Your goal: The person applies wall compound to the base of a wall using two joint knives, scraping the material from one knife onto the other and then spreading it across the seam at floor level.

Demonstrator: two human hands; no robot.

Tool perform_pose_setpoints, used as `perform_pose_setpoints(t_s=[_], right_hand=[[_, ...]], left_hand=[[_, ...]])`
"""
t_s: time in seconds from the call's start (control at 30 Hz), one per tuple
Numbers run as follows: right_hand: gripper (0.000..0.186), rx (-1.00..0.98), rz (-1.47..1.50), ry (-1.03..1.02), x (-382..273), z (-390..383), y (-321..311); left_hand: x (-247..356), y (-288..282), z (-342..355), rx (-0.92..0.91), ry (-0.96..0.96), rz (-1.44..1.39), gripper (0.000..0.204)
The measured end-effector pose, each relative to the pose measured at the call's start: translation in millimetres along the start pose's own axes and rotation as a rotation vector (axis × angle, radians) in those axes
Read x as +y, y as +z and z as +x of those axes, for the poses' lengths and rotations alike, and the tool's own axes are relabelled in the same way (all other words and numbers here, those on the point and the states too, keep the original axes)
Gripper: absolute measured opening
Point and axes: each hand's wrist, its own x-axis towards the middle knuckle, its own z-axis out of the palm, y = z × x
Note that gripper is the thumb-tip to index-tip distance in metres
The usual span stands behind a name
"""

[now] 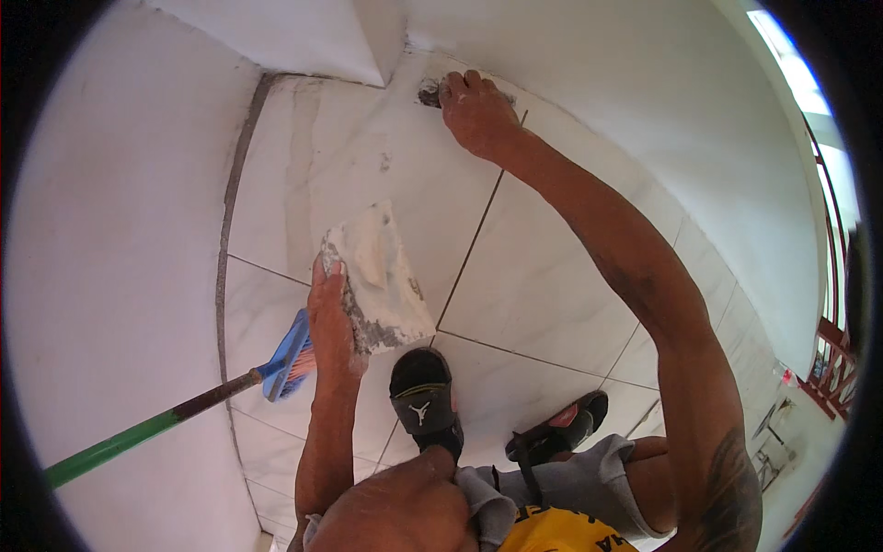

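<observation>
My left hand (333, 313) grips a flat rectangular board (377, 267) smeared with white paste and grey residue, held over the tiles. My right hand (478, 115) reaches to the floor along the base of the far wall, fingers curled at a dark, rough patch (428, 94) in the tile corner; whatever those fingers hold is hidden beneath them. The tiled floor (276, 184) is white with dark joints and a few grey smudges.
A broom (290, 354) with blue head and green handle leans at left, beside the white wall (120, 239). My sandalled feet (421, 400) stand below the board. A wall step (322, 37) juts out at top. Red metal railings (828, 359) show at far right.
</observation>
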Motion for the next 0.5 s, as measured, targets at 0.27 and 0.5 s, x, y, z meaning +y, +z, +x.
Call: perform_pose_setpoints(t_s=[0.27, 0.5], right_hand=[[0.023, 0.156, 0.009, 0.094, 14.2, 5.9, 15.9], [0.035, -0.373, 0.536, 0.030, -2.8, -7.5, -48.2]], left_hand=[[-4.2, 9.8, 1.6, -0.051, -0.004, 0.013, 0.049], [3.0, 1.7, -2.9, -0.101, 0.026, -0.046, 0.043]])
